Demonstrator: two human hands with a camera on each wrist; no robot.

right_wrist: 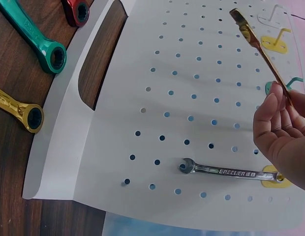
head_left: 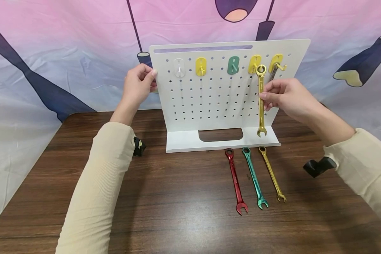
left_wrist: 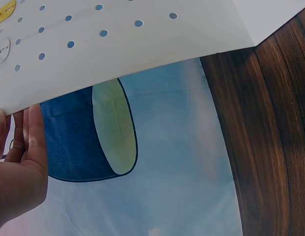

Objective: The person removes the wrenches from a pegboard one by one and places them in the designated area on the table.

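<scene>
My right hand (head_left: 285,97) pinches a gold combination wrench (head_left: 261,111) by its shaft, ring end up and open jaw down. The ring overlaps the second yellow hook (head_left: 254,63) from the right in the head view. Beside it, a silver wrench (right_wrist: 231,172) hangs from the rightmost yellow hook (head_left: 275,60), partly hidden by the hand in the head view. With thumb and fingers, my left hand (head_left: 138,83) grips the upper left edge of the white pegboard (head_left: 190,124); in the left wrist view the fingers reach that edge.
A red wrench (head_left: 235,180), a green wrench (head_left: 254,178) and a smaller gold wrench (head_left: 272,173) lie on the wooden table (head_left: 177,197) before the board. White (head_left: 179,63), yellow (head_left: 200,63) and green (head_left: 233,62) hooks carry nothing. A patterned cloth (head_left: 92,42) hangs behind.
</scene>
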